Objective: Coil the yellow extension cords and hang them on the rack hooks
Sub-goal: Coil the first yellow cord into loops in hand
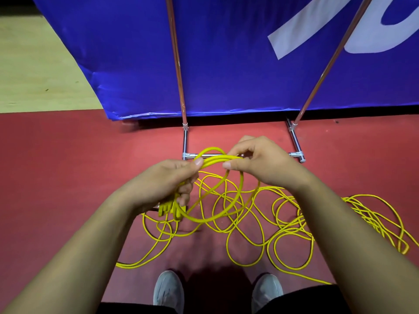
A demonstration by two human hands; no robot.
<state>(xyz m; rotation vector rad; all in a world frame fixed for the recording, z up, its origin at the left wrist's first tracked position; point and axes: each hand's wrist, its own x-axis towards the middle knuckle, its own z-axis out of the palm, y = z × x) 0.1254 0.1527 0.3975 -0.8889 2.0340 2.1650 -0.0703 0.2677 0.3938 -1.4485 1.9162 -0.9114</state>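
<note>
A small coil of yellow extension cord [229,200] hangs in front of me with a few loops. My left hand [167,184] is closed around one side of the coil, and a yellow plug [171,210] sticks out below its fingers. My right hand [260,162] pinches the top of the same coil between thumb and fingers. The remaining yellow cord [292,227] lies in loose tangled loops on the red floor [68,177], spreading to the right. The metal rack [181,91] stands just beyond my hands; its hooks are out of view.
A blue banner [226,64] hangs behind the rack's two chrome uprights [322,71]. The rack's base bars [294,137] rest on the floor. My two grey shoes [169,291] stand at the bottom edge, next to the cord. Pale flooring [34,64] lies at far left.
</note>
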